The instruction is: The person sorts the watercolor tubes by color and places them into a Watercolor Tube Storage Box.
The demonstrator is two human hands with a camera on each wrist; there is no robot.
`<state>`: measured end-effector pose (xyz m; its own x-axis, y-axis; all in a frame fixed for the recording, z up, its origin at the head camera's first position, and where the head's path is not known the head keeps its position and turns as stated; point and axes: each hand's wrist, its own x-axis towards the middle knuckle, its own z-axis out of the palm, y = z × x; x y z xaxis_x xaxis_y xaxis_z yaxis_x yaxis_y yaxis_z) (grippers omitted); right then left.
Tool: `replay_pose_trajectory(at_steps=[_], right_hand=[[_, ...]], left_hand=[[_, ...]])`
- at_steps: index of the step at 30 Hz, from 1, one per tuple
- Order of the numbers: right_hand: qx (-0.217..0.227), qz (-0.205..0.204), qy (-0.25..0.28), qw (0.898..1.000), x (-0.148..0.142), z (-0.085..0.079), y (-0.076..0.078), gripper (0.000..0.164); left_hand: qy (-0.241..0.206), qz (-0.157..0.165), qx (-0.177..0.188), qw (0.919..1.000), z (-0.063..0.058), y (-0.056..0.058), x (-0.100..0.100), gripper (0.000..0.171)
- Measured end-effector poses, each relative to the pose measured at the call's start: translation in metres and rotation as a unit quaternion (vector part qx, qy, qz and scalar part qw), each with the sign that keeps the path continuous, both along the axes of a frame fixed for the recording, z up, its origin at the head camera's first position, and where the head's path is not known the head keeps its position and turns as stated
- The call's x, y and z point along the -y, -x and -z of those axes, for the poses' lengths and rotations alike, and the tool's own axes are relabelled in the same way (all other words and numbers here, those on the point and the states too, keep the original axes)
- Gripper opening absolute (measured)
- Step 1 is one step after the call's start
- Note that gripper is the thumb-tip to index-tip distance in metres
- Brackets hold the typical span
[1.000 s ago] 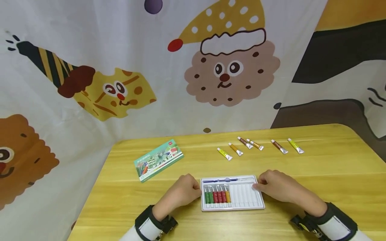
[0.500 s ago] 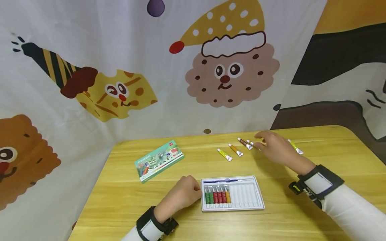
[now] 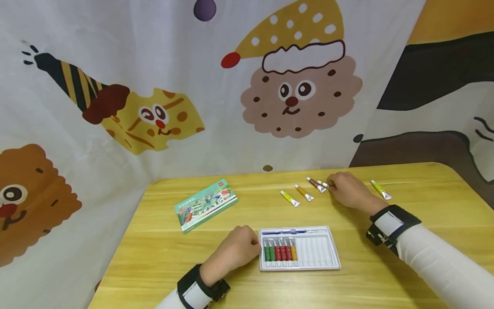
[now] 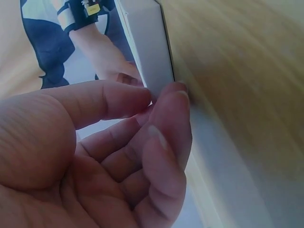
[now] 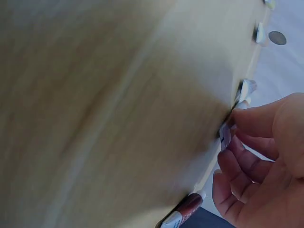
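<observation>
My left hand pinches the left edge of a white plastic paint tray; in the left wrist view thumb and fingertips meet at its corner. The tray holds several green, red and ochre paint tubes in its left slots and a blue paintbrush along the top. At the back of the table my right hand pinches a paint tube between thumb and fingers, which hide much of it. Right beside that one lies a brown paint tube. Another brown tube shows in the right wrist view.
Left of these lie an ochre tube and a yellow tube. Another yellow tube is to the right. A green paint box lies at the back left. A printed cloth hangs behind the wooden table.
My right hand has left the tray's right edge, reached to the back of the table and taken hold of a paint tube there. My left hand has stayed at the tray.
</observation>
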<state>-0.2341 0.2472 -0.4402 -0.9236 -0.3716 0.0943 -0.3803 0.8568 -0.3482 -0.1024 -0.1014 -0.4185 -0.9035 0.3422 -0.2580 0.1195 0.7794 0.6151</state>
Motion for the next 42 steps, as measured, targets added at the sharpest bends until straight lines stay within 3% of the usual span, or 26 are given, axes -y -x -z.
replay_pose_trajectory(at_steps=[5,14,25,34,42], right_hand=[[0.014,0.004,0.007,1.000,-0.003,0.000,0.000,0.013],[0.031,0.024,0.068,0.997,-0.009,-0.007,-0.008,0.016],[-0.016,0.017,0.148,0.989,-0.002,-0.031,-0.042,0.015],[-0.015,-0.060,0.163,0.985,0.018,-0.035,-0.073,0.013],[0.042,-0.164,0.119,0.978,0.029,-0.034,-0.095,0.017]], left_hand=[[0.000,-0.002,0.002,1.0000,-0.001,-0.001,-0.001,0.041],[0.005,-0.003,0.003,1.0000,0.001,-0.001,-0.002,0.043],[0.011,-0.006,0.003,0.9999,0.001,-0.001,-0.003,0.037],[0.024,0.007,-0.028,0.9993,0.003,-0.004,-0.002,0.048],[0.029,0.003,-0.019,0.9994,0.003,-0.004,-0.003,0.048]])
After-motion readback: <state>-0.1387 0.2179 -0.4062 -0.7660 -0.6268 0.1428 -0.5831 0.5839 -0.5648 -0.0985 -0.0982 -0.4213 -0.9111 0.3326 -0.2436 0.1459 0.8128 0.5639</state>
